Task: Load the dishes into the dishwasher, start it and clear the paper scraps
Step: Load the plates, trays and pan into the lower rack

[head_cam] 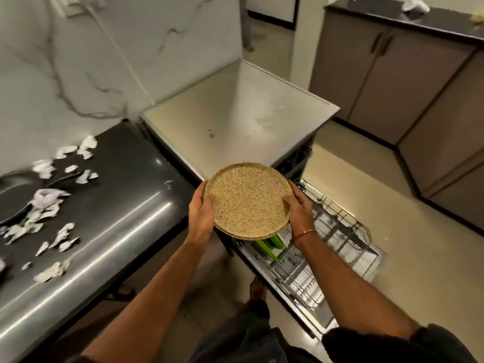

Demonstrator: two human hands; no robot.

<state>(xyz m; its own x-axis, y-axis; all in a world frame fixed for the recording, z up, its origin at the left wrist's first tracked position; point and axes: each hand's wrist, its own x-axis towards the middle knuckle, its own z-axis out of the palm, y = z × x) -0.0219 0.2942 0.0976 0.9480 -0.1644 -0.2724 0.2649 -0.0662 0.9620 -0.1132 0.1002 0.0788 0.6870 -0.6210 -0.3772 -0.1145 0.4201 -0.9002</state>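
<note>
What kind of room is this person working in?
Most likely a home kitchen: a dishwasher stands open with its wire rack pulled out, beside a dark countertop and cabinets, while both hands hold speckled plates.

Kitchen's got a white marble-look wall [86, 64] with grey veining, and a white cord [123, 52] running down it from a wall socket [69, 5] in the top left corner. Glossy dark stone countertop [125, 205] along the left catches streaks of light. Floor is pale cream tile [366, 179]. Across the room on the right, taupe cabinet doors [387, 74] with slim dark handles sit under another black counter [445, 27].
</note>
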